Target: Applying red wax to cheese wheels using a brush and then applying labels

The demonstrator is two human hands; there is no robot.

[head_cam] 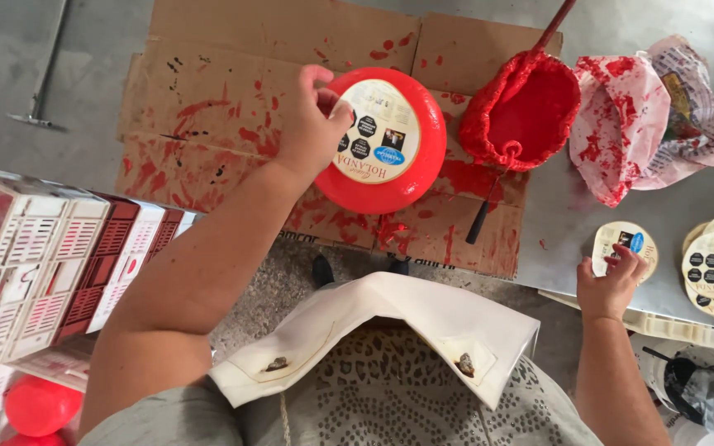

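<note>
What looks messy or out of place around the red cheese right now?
Red wax is splashed all over the cardboard under the cheese that the left hand holds. The bucket is coated in it, and the crumpled paper beside it is stained. The right hand touches a round label.

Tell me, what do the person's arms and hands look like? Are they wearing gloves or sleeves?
No gloves. Both the left hand and the right hand are bare, and so are both forearms right up past the elbows. No watch, rings or bracelets show. Short grey sleeves start near the shoulders, and a white apron with stained pockets hangs in front.
</note>
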